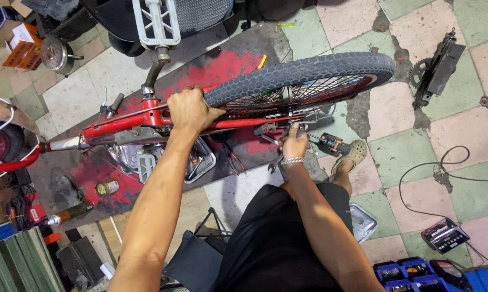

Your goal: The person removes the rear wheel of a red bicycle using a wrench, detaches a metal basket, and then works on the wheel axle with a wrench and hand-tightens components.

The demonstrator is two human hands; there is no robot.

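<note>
red bicycle frame [126, 120] lies upturned over a red-stained mat [222, 65], grey-tyred wheel [309, 73] up | left hand [189, 110] clenched around frame by tyre | right hand [294, 145] grips a wrench [276, 162] at axle | bare tiled floor [411, 157] right, clutter left

My left hand [190, 110] is reaching forward on a straightened arm, fingers curling down in a grip; my right hand [294, 145], wrist bent, is closing its fingers.

Floor rt of tyre [309, 73] open; metal tray [200, 162], cans & spray can [71, 212] crowd below frame [130, 120].
</note>
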